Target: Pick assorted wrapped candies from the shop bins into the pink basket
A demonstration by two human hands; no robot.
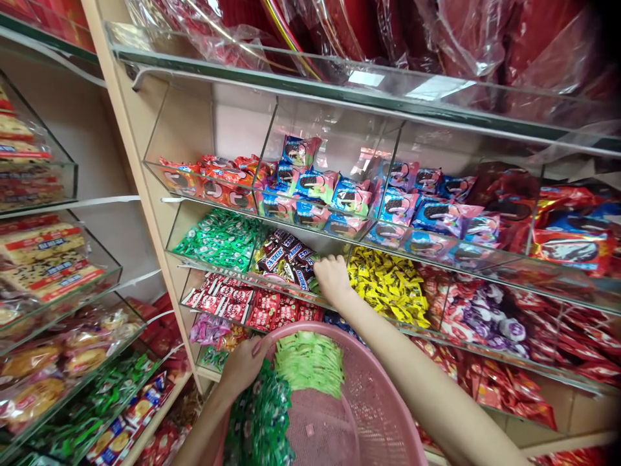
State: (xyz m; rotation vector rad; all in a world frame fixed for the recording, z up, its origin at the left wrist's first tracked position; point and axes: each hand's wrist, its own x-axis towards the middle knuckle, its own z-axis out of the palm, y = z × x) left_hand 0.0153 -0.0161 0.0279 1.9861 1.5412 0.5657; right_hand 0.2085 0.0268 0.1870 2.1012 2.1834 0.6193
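Note:
My left hand point(245, 364) grips the rim of a pink plastic basket point(388, 395), fingers closed over its far left edge. Inside the basket lie green-wrapped candies point(264, 421) on the left and a pile of light green packets point(310, 362) at the far side. My right hand point(332, 278) reaches past the basket to the shelf, its fingers curled down at the compartment between the Snickers bars point(286, 259) and the yellow-wrapped candies point(388, 285). What its fingertips hold, if anything, is hidden.
Green candies point(220, 239) fill the compartment left of the Snickers. Above are packaged cookies point(315, 184) behind glass edges. Red packets point(223, 298) lie below. Another shelf unit with wrapped pastries point(48, 259) stands at left. Plastic-wrapped red items point(436, 39) occupy the top shelf.

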